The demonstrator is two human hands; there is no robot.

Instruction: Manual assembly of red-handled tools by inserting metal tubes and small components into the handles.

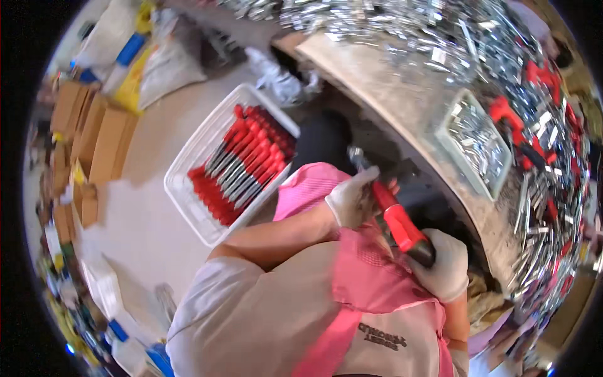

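A long red-and-black hand tool [402, 224] with a metal tip lies slantwise in front of my apron, gripped in both hands. My left hand [352, 198], in a white glove, is closed around it near the metal end. Its dark lower end sits in the grip of my right hand [445, 265], also gloved, whose fingers are partly hidden. The tool's exact kind does not show. To the left of my knee stands a white plastic tub [188, 151] holding rows of red-handled tools [245, 163] with metal shafts.
A worn workbench [352, 63] curves along my right, heaped with shiny metal parts [402, 25]. On it sit a pale tray [455, 147] of small metal pieces and several red tools [504, 116]. Cardboard boxes [110, 144] and a white sack [169, 72] stand on the left.
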